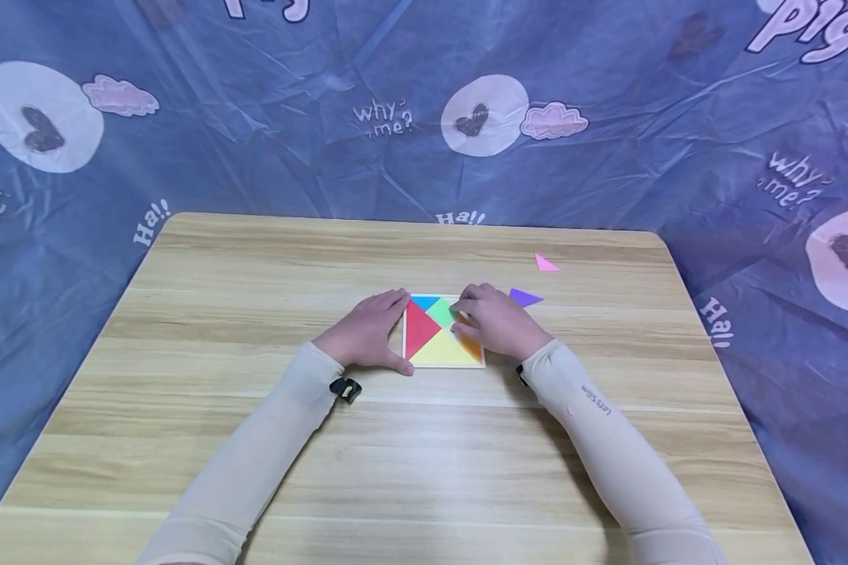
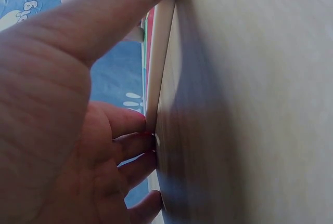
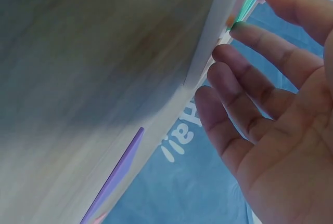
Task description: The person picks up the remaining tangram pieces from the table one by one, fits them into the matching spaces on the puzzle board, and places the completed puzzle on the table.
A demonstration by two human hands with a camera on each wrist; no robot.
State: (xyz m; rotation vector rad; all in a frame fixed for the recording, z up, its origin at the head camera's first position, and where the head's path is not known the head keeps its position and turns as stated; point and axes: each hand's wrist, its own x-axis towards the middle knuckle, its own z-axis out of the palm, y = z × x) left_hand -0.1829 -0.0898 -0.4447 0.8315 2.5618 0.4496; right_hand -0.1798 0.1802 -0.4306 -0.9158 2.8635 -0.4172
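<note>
A white-rimmed tangram tray [image 1: 444, 366] lies on the table with flat pieces in it: a red triangle [image 1: 419, 329], a yellow triangle [image 1: 444, 351], an orange piece [image 1: 475, 350], a blue piece [image 1: 422, 301] and a green square [image 1: 440, 312]. My left hand [image 1: 369, 333] holds the tray's left side, its thumb at the near corner and fingertips at the far corner. Over the tray's right part is my right hand [image 1: 498, 318], fingers loosely bent. Its index fingertip touches the green square's edge, with the thumb apart from it. This hand hides some of the orange piece.
A purple triangle [image 1: 525, 297] lies just right of the tray, behind the right hand. Farther back is a pink triangle [image 1: 547, 264]. The wooden table [image 1: 410, 471] ends at a blue printed cloth [image 1: 311, 141] behind and at both sides.
</note>
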